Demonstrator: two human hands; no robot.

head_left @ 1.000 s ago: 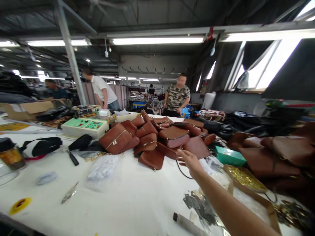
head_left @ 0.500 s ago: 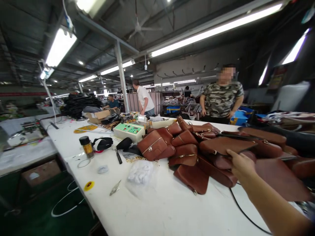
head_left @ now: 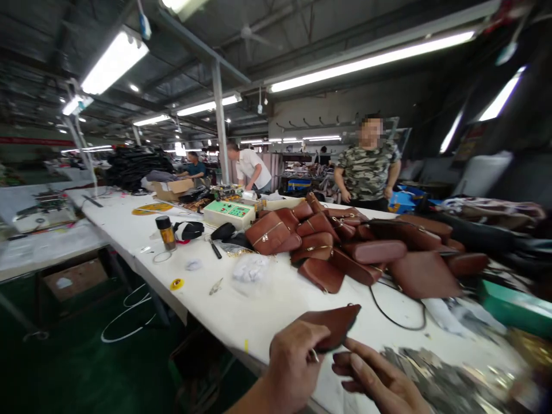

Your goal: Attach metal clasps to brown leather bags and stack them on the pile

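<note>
My left hand (head_left: 295, 356) is closed around a brown leather bag (head_left: 334, 325), held tilted just above the near edge of the table. A small shiny metal bit (head_left: 314, 355) shows by its fingers; what it is I cannot make out. Beside the bag's lower edge is my right hand (head_left: 375, 374), fingers apart, with a fingertip at the bag's edge. Beyond them lies a pile of brown leather bags (head_left: 319, 247), some with gold zippers.
On the white table (head_left: 207, 307) lie a plastic bag of white material (head_left: 251, 270), a yellow tape roll (head_left: 176, 284), a jar (head_left: 166, 233) and a green-panelled machine (head_left: 228, 214). Grey scraps (head_left: 431, 374) are at right. A person in camouflage (head_left: 366, 172) stands across the table.
A bag has come off the pile toward me and is now in my left hand, which has come into view. My right hand has drawn back from the pile. The view has shifted.
</note>
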